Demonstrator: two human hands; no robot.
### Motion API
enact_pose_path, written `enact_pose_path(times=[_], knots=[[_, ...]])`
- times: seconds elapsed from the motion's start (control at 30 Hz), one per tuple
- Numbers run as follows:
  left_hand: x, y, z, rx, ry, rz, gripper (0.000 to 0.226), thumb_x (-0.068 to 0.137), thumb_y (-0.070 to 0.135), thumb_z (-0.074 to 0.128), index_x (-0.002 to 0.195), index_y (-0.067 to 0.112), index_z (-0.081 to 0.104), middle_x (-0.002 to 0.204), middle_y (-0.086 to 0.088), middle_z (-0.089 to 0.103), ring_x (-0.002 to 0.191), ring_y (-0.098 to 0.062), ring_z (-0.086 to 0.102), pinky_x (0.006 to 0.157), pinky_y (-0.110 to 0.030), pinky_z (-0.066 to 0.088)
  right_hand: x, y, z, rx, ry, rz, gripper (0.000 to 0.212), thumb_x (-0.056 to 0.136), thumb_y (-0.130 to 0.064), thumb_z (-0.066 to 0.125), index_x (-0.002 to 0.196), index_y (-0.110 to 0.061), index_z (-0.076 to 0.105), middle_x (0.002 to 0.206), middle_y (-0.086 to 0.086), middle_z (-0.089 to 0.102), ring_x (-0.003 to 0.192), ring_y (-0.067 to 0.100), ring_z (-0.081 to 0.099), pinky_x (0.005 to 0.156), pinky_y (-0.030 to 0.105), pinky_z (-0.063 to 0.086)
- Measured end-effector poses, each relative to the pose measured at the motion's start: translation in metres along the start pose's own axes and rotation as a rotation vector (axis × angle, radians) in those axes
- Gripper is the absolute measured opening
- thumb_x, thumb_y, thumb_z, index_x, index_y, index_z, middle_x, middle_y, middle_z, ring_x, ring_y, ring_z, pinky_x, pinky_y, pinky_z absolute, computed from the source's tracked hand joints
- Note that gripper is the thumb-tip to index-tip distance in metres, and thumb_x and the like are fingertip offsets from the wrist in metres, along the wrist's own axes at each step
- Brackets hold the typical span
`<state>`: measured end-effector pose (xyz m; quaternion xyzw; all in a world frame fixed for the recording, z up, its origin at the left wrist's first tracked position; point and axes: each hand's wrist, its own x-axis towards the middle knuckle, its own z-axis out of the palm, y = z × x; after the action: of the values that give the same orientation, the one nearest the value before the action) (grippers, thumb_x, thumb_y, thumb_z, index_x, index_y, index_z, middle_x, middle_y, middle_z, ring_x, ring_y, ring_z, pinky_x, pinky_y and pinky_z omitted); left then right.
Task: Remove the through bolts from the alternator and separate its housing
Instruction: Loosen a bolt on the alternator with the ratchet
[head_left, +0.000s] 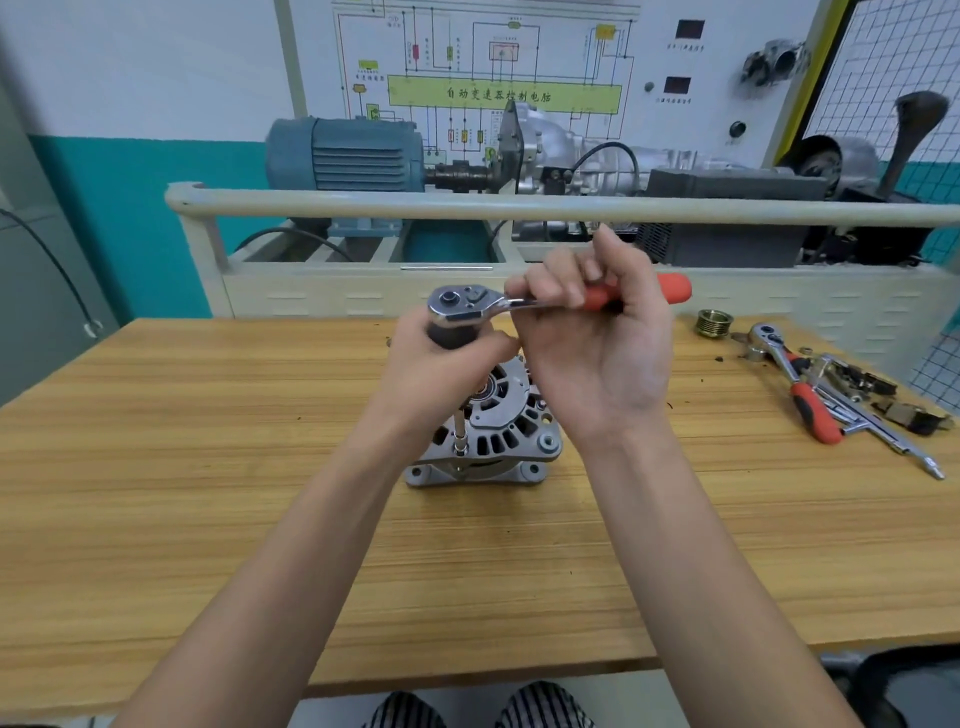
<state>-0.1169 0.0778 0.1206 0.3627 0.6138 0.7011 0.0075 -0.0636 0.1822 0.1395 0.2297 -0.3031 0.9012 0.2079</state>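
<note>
Both hands engaged: ratchet wrench (467, 304) handle gripped by right hand (587, 332), head steadied by left hand (441, 364). Alternator (488, 436) stood on worktop (208, 467) beneath hands. Through bolt (460, 451) being loosened; further swings judged needed.

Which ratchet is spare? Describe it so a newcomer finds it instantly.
Start at the wooden table and go to its far right corner, where loose tools and parts lie. The spare ratchet lies flat there, chrome head toward the wall, red grip toward the person. Unlike the ratchet in use, no hand holds it.
</note>
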Motion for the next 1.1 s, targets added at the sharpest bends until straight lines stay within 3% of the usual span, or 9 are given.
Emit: enact_pose_path(times=[0.07,0.2,0.33,0.43,0.5,0.63,0.8,0.97,1.1], knots=[[0.0,0.001,-0.005,-0.006,-0.087,-0.005,0.03,0.07,0.005,0.054,0.049,0.022,0.041,0.048,0.005,0.032,0.047,-0.013,0.026,0.051,-0.033,0.019,-0.003,0.002,-0.014,-0.056,-0.115,0.056,0.013,0.079,-0.015,0.068,0.078,-0.008,0.057,0.071,0.005,0.056,0.077,0.02,0.062,0.081,0.031,0.05],[-0.004,0.001,-0.008,0.034,-0.187,0.015,0.031,0.075,0.009,0.057,0.051,0.027,0.056,0.048,0.009,0.039,0.047,-0.009,0.033,0.047,-0.022,0.027,-0.016,0.009,-0.062,-0.443,-0.269,0.183,0.05,0.067,-0.011,0.072,0.115,-0.006,0.059,0.111,0.008,0.066,0.109,0.023,0.059,0.098,0.035,0.044],[-0.006,0.004,-0.009,0.099,-0.251,0.005,0.028,0.076,0.014,0.061,0.053,0.025,0.051,0.051,0.004,0.041,0.051,-0.01,0.038,0.051,-0.018,0.033,-0.025,0.027,-0.097,-1.076,-0.122,0.23,0.028,0.08,-0.005,0.07,0.105,-0.018,0.066,0.104,-0.002,0.068,0.103,0.018,0.063,0.093,0.035,0.049],[-0.006,0.005,-0.01,0.097,-0.265,-0.025,0.024,0.076,0.015,0.061,0.057,0.017,0.047,0.053,0.0,0.04,0.052,-0.014,0.036,0.054,-0.024,0.033,-0.023,0.042,-0.102,-1.351,-0.257,0.213,0.023,0.082,-0.014,0.073,0.088,-0.034,0.064,0.088,-0.022,0.061,0.085,0.003,0.06,0.077,0.018,0.044],[-0.007,0.006,-0.011,0.115,-0.275,-0.029,0.023,0.077,0.016,0.061,0.059,0.013,0.047,0.053,-0.001,0.04,0.053,-0.016,0.036,0.054,-0.025,0.032,-0.019,0.05,-0.105,-1.523,-0.344,0.177,0.015,0.081,-0.021,0.075,0.083,-0.032,0.067,0.088,-0.023,0.057,0.091,0.006,0.056,0.08,0.024,0.044],[-0.011,0.007,-0.011,0.193,-0.262,-0.022,0.025,0.076,0.019,0.061,0.053,0.026,0.053,0.052,0.001,0.045,0.055,-0.017,0.042,0.055,-0.027,0.035,-0.019,0.055,-0.11,-1.605,-0.366,0.116,0.005,0.082,-0.017,0.073,0.084,-0.011,0.072,0.092,-0.008,0.059,0.101,0.021,0.053,0.087,0.037,0.045],[-0.015,0.004,-0.004,0.232,-0.232,-0.067,0.025,0.073,0.025,0.058,0.051,0.025,0.047,0.053,-0.001,0.041,0.055,-0.017,0.036,0.056,-0.031,0.031,-0.027,0.058,-0.106,-1.679,-0.323,-0.012,0.006,0.083,-0.008,0.069,0.077,-0.007,0.069,0.082,-0.016,0.055,0.09,0.011,0.05,0.074,0.023,0.038],[-0.013,0.002,-0.002,0.208,-0.248,-0.027,0.03,0.077,0.03,0.059,0.058,0.017,0.039,0.055,-0.002,0.032,0.055,-0.016,0.029,0.054,-0.031,0.024,-0.032,0.061,-0.105,-1.709,-0.289,-0.093,0.005,0.082,-0.009,0.068,0.081,-0.009,0.072,0.08,-0.001,0.067,0.083,0.017,0.056,0.072,0.027,0.044],[-0.011,0.001,-0.001,0.194,-0.257,-0.006,0.039,0.073,0.044,0.058,0.058,0.014,0.039,0.057,-0.005,0.029,0.056,-0.019,0.026,0.053,-0.033,0.022,-0.033,0.065,-0.108,-1.742,-0.254,-0.156,0.01,0.079,-0.015,0.065,0.079,-0.009,0.073,0.078,-0.003,0.069,0.079,0.011,0.057,0.068,0.014,0.037]])
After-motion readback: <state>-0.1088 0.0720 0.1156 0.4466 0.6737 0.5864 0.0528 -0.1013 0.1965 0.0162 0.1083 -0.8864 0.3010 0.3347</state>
